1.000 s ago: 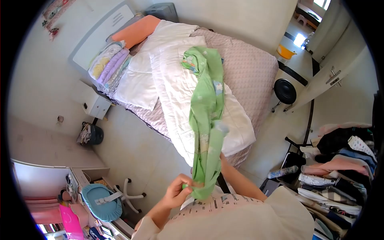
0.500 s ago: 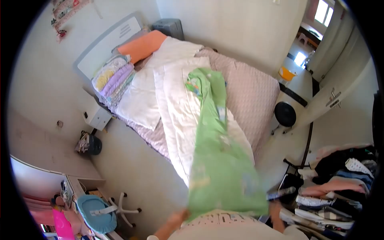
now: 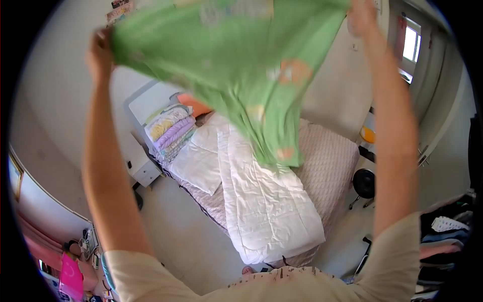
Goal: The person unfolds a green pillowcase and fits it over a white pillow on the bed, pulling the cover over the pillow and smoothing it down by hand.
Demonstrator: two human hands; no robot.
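Note:
Both of my arms are raised high, spreading a green printed bed cover (image 3: pixel 221 55) between them. My left hand (image 3: pixel 100 53) is closed on its left corner, near the wall. At the upper right, my right hand (image 3: pixel 361 20) grips the other corner, partly smeared by motion. The cover's top edge runs out of view, and its lower part tapers down over the bed. Under it lies a white quilt (image 3: pixel 276 216), stretched along the bed to the near edge. A pinkish quilted bedspread (image 3: pixel 327 156) shows beside it.
Folded bedding (image 3: pixel 173 133) is stacked by the headboard (image 3: pixel 146 103), near an orange pillow (image 3: pixel 196 104). A white nightstand (image 3: pixel 146 173) stands left of the bed. To the right are a black stool (image 3: pixel 364 183), a yellow basin (image 3: pixel 369 134) and piled clothes (image 3: pixel 445 236).
Both hands have swung from low by my body to high overhead, lifting the green cover off most of the white quilt. The view has tilted slightly.

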